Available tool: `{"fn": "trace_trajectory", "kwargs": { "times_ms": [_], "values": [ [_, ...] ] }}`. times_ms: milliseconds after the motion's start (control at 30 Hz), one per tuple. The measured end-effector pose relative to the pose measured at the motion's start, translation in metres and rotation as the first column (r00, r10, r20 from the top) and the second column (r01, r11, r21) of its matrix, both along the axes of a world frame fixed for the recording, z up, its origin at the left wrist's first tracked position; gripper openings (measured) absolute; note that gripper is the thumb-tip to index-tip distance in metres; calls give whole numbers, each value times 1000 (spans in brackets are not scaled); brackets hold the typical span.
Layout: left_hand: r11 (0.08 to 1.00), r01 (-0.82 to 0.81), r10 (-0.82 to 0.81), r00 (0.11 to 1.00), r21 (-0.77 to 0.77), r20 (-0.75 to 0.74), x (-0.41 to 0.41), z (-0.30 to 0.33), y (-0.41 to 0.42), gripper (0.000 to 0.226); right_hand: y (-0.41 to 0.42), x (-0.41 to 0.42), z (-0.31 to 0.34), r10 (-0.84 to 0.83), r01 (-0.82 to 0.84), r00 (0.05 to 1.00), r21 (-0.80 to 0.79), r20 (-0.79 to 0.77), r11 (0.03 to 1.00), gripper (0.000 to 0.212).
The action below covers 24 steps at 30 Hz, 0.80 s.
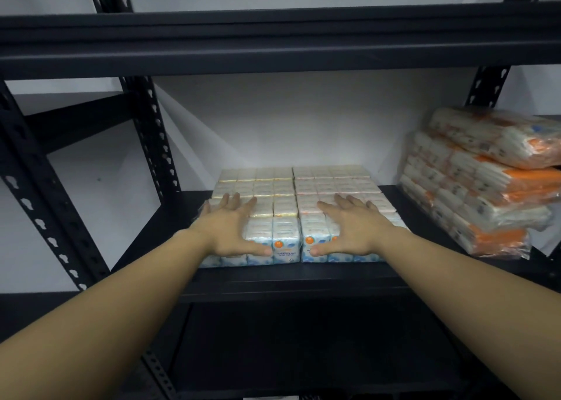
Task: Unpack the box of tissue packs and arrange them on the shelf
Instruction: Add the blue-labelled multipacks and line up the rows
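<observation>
Orange-wrapped stack (482,184) right of tissue packs (291,196) — well apart.

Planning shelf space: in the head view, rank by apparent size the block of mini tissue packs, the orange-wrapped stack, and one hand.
1. Block of mini tissue packs, largest.
2. Orange-wrapped stack, partly cut off at the frame edge, so this is unsure.
3. Left hand, smallest; the right hand looks alike.

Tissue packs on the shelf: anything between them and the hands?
No. The left hand and right hand lie flat on the tissue packs, which already sit on the shelf.
</observation>
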<state>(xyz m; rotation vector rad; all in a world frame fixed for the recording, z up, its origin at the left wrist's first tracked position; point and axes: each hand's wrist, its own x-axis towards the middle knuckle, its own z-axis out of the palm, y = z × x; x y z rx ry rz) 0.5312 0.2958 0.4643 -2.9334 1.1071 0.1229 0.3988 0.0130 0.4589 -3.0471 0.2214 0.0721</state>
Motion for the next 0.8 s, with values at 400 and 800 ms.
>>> {"fn": "trace_trajectory", "kwargs": {
  "times_ms": [400,800],
  "values": [
    [987,-71,49,987,-141,-150,29,-19,39,135,48,30,-9,0,0,1000,49,-2,999,125],
    [983,-61,40,991,-171,-124,23,-20,30,141,41,24,-11,23,-24,1000,32,11,999,111]
  ]
}}
